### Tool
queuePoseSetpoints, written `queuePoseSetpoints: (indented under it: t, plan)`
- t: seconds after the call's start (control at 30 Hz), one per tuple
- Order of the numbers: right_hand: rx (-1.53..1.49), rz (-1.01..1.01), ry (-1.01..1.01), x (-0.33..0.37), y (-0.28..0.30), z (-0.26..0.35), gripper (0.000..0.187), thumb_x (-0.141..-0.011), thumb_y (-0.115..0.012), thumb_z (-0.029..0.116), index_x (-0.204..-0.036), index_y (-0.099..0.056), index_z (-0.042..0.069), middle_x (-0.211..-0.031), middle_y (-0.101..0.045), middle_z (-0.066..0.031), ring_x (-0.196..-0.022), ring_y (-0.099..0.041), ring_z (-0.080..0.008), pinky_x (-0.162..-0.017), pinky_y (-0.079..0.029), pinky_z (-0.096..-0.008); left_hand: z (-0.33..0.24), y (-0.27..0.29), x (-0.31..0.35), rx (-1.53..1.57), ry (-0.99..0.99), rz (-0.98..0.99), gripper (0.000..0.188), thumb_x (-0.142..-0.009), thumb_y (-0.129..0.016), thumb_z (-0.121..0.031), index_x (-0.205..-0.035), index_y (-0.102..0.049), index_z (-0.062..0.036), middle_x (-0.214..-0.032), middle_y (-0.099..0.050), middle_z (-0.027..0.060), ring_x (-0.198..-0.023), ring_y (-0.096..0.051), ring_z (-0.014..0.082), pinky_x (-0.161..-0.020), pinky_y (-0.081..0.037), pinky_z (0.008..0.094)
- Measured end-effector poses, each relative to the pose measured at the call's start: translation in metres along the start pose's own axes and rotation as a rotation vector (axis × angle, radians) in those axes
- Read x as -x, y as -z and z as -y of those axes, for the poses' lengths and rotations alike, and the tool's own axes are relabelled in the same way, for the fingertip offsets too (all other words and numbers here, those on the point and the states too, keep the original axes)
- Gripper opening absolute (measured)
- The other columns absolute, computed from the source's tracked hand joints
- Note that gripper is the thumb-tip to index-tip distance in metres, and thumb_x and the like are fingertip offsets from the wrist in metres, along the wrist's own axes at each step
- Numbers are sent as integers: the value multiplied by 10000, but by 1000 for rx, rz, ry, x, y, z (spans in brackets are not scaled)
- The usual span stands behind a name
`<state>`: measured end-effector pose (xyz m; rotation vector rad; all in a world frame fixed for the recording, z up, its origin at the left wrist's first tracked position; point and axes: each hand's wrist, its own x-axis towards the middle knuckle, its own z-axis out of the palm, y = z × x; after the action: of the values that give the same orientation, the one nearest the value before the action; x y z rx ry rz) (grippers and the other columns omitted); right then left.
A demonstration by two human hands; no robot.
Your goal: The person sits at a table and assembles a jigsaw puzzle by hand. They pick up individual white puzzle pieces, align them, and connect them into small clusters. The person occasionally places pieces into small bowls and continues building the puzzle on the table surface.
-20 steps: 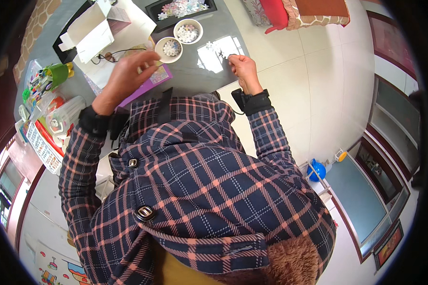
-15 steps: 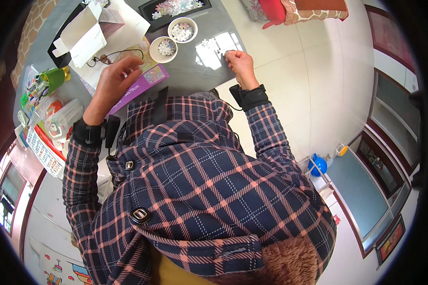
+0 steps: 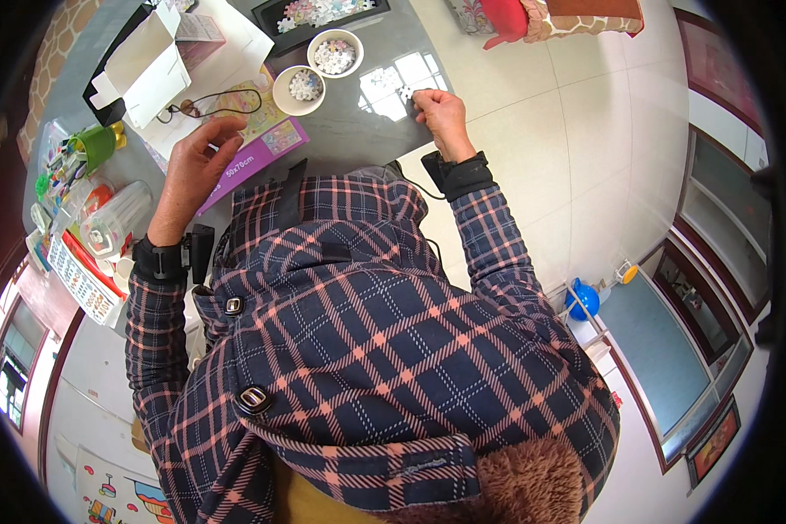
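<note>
My right hand (image 3: pixel 444 122) is at the right edge of the grey glossy table, thumb and fingertips pinched on a small white puzzle piece (image 3: pixel 406 92). A few more pale loose pieces (image 3: pixel 382 79) lie beside it in the bright window reflection, hard to make out in the glare. My left hand (image 3: pixel 196 170) hovers over a purple puzzle box (image 3: pixel 244 163), loosely curved with a gap between thumb and fingers, and nothing shows in it. Between the hands stand two white bowls holding puzzle pieces, a nearer one (image 3: pixel 279 98) and a farther one (image 3: pixel 312 44).
A black tray (image 3: pixel 279 48) of pastel pieces sits at the back. Glasses on a dark cord (image 3: pixel 236 111) lie by an opened white carton (image 3: pixel 153 83). At the left are a green pen holder (image 3: pixel 98 147) and clear plastic containers (image 3: pixel 118 220). Tiled floor (image 3: pixel 515 148) begins right of the table.
My left hand has drawn back a little toward me and left, uncovering more of the glasses' cord. My right hand has barely moved, still pinching at the same spot.
</note>
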<state>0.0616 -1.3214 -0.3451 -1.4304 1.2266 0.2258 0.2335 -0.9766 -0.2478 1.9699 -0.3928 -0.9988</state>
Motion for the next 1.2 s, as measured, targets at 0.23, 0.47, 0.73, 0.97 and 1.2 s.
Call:
queuePoseSetpoints:
  t: [0.23, 0.47, 0.73, 0.97, 1.2]
  plan:
    - [39, -10, -24, 1, 1, 4, 117, -826, -672, 119, -814, -661, 3, -702, -609, -14, -539, -508, -83, -520, -426, -206, 7, 0, 1, -15, 14, -2, 239, -885, -648, -91, -1117, -644, -30, -937, -681, 48, -722, -589, 83, -667, -497, 236]
    - [26, -6, -9, 5, 0, 7, 125, -796, -661, 117, -750, -666, 1, -659, -611, -18, -556, -531, -85, -523, -438, -219, 10, 1, 3, 3, 29, -28, 228, -891, -641, -91, -1107, -641, -18, -919, -674, 39, -731, -582, 85, -680, -498, 239]
    - [123, 32, 54, 1, -8, 5, 126, -785, -678, 149, -764, -680, 24, -651, -619, -3, -556, -540, -86, -533, -437, -229, 20, -2, 6, 41, 89, -33, 210, -890, -631, -90, -1081, -638, -4, -867, -669, 53, -724, -572, 97, -669, -488, 255]
    - [472, -59, 322, 3, -17, 14, 158, -748, -714, 188, -839, -667, 67, -703, -649, -43, -617, -603, -173, -593, -479, -303, 60, 5, 3, -269, 161, 64, 240, -806, -686, -107, -1026, -621, -34, -862, -638, 104, -703, -600, 209, -668, -498, 319]
    - [745, -153, 604, 11, -29, 32, 301, -744, -738, 181, -1007, -609, 112, -918, -601, -43, -786, -617, -235, -671, -493, -353, 77, 3, 2, -322, 121, 52, 246, -790, -698, -118, -1010, -610, -54, -917, -604, 110, -745, -620, 244, -686, -507, 346]
